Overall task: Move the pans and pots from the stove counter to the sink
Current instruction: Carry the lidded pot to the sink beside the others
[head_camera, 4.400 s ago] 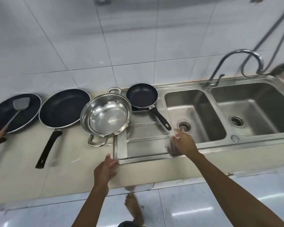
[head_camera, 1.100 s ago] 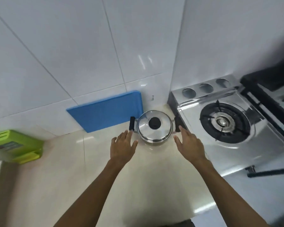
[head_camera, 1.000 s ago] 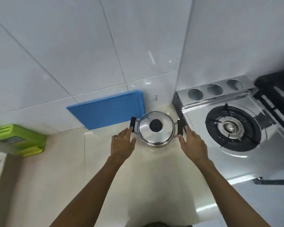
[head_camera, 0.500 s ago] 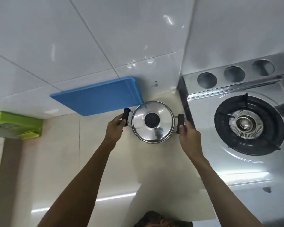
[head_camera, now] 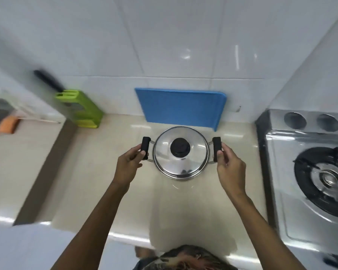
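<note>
I see open counter [head_camera: 98, 172] in front of the pot [head_camera: 180, 152], out to the front edge, and bare surface to its left. Behind, the blue board [head_camera: 180, 109] stands close against the wall. The stove [head_camera: 308, 172] blocks the right edge. A green knife block [head_camera: 80, 108] sits at the back left, well apart.

Stove [head_camera: 308, 172] cut off at right.

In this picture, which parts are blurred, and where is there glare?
Head view: the left edge, around the green knife block, is smeared by motion; the pot and both hands stay sharp; glare streaks the wall tiles and counter edge; wide-angle lens bends lines.
</note>
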`<state>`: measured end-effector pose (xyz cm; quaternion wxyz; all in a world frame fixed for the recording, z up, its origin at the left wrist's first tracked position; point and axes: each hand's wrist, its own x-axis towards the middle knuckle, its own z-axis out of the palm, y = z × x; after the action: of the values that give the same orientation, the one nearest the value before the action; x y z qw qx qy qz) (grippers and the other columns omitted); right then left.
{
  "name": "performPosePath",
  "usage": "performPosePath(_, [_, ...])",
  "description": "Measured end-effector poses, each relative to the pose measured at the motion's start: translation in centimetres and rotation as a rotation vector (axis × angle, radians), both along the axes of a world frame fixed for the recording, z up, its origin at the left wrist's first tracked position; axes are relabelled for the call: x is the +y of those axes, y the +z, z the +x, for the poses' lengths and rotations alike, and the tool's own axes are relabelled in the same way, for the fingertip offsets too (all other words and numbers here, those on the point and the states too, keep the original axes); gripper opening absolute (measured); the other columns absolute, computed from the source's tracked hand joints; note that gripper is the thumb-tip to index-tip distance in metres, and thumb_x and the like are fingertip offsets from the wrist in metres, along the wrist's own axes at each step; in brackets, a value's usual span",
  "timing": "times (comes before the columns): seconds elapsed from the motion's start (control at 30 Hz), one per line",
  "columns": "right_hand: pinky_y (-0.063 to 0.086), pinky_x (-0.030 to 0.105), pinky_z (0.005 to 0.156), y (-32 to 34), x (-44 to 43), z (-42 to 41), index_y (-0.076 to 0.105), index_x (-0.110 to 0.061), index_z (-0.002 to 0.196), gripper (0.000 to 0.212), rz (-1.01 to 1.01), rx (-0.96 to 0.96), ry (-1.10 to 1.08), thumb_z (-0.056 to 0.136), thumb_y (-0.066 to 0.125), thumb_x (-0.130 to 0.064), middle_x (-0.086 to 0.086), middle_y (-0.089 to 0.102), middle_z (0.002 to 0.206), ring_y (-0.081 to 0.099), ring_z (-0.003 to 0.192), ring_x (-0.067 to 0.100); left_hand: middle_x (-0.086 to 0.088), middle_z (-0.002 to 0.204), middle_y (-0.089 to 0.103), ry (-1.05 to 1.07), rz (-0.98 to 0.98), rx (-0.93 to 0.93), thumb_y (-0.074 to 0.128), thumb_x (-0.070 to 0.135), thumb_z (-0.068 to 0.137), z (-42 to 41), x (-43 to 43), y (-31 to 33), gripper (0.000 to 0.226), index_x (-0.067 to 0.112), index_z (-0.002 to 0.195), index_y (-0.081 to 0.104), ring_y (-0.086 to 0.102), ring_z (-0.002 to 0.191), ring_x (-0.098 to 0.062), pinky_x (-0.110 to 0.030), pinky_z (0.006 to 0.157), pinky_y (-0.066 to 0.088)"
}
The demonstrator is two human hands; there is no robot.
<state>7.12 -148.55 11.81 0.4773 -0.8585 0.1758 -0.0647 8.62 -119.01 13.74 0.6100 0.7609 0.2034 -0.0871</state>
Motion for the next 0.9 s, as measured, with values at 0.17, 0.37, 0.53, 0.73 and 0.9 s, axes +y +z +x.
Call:
performPosePath(0.17, [0.051,0.029,0.095,4.2,13.0,0.1,0.063,-0.013,0.136,0.035,0.067,-0.111,0.226,0.103,0.055,-0.019,0.007,0.073,0.126,0.069,0.111,0.020,-0.001,0.098,0.075,0.256,0.013,-0.152,0.062,0.018,0.100,-6.6,12.5,4.0,0.028,0.024,0.126,0.072,0.069,0.094,-0.015,-0.034,0.078,0.052])
performPosePath(0.37, [0.043,-0.001,0.080,7.8,32.3,-2.3,0.066,-0.019,0.133,0.033,0.233,-0.187,0.449,0.101,0.059,-0.019,-0.006,0.075,0.111,0.066,0.091,-0.013,0.005,0.104,0.080,0.579,0.073,-0.299,0.064,0.023,0.099,-17.5,28.6,8.2,0.028,0.029,0.124,0.073,0.072,0.098,-0.013,-0.031,0.079,0.055])
performPosePath(0.53, [0.052,0.013,0.076,9.3,48.4,-5.3,0.071,-0.026,0.126,0.029,0.395,-0.182,0.648,0.100,0.059,-0.020,-0.013,0.080,0.089,0.074,0.084,-0.001,0.006,0.098,0.081,0.807,0.132,-0.379,0.065,0.026,0.098,-25.8,40.9,11.7,0.022,0.031,0.117,0.075,0.074,0.098,-0.012,-0.031,0.079,0.055])
performPosePath(0.73, [0.045,0.001,0.073,11.1,64.2,-8.9,0.072,-0.023,0.125,0.029,0.501,-0.170,0.833,0.099,0.059,-0.023,-0.014,0.080,0.086,0.073,0.086,-0.004,0.013,0.093,0.081,1.016,0.200,-0.397,0.064,0.025,0.099,-33.1,52.4,14.4,0.023,0.025,0.119,0.075,0.074,0.099,-0.015,-0.035,0.082,0.055])
performPosePath(0.9, [0.050,0.007,0.078,11.8,75.2,-10.4,0.072,-0.023,0.125,0.029,0.497,-0.166,0.968,0.100,0.057,-0.023,-0.016,0.080,0.088,0.073,0.089,0.000,0.000,0.097,0.081,1.145,0.196,-0.409,0.065,0.028,0.099,-36.6,60.8,14.0,0.027,0.025,0.124,0.074,0.074,0.097,-0.011,-0.032,0.079,0.054])
